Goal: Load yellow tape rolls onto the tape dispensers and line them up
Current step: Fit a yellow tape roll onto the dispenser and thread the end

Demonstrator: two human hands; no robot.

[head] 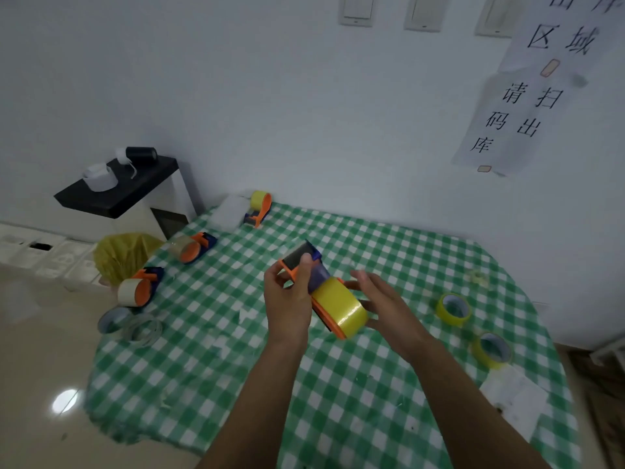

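— How does the dispenser (pixel 306 265) look?
— Orange and blue, with a glossy yellow roll (pixel 341 308) mounted, held above the checked table (pixel 236 367).
— And the hands?
— The left hand (pixel 287 299) grasps its front end. The right hand (pixel 382 299) is relaxed, fingers straight against the roll.

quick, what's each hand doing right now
Left hand: gripping the front end of the tape dispenser.
Right hand: open, fingers fairly straight against the yellow tape roll on it.

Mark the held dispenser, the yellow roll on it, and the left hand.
held dispenser (pixel 319 277): head view, blue body.
yellow roll (pixel 341 308): head view, outer tape surface.
left hand (pixel 287 299): head view, back of hand.
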